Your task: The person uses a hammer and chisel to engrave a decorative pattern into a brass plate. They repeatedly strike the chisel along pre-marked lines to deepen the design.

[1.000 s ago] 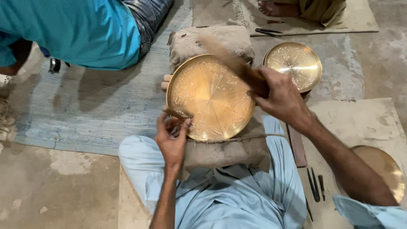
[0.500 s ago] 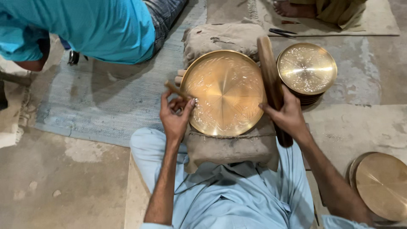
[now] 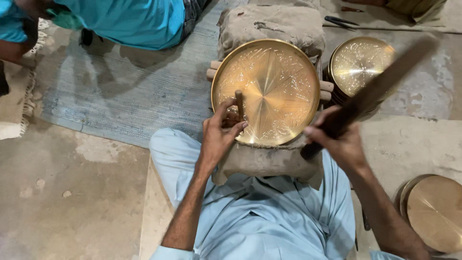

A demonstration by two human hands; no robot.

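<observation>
A round brass plate (image 3: 269, 82) with an engraved pattern lies on a padded cloth block (image 3: 269, 161) over my lap. My left hand (image 3: 220, 137) grips a short metal punch (image 3: 239, 103) upright against the plate's near left part. My right hand (image 3: 339, 142) is shut on a long dark wooden striker (image 3: 380, 86), raised and blurred, slanting up to the right above the plate's right side.
A second engraved brass plate (image 3: 358, 62) sits on a stack at the right. Another brass plate (image 3: 435, 214) lies at the lower right. A person in a teal shirt (image 3: 130, 19) sits at the top left on a grey mat (image 3: 130, 91). Dark tools (image 3: 339, 20) lie beyond the sack.
My right hand has swung the wooden striker up and to the right, away from the plate. The left hand stays on the punch at the plate's near left.
</observation>
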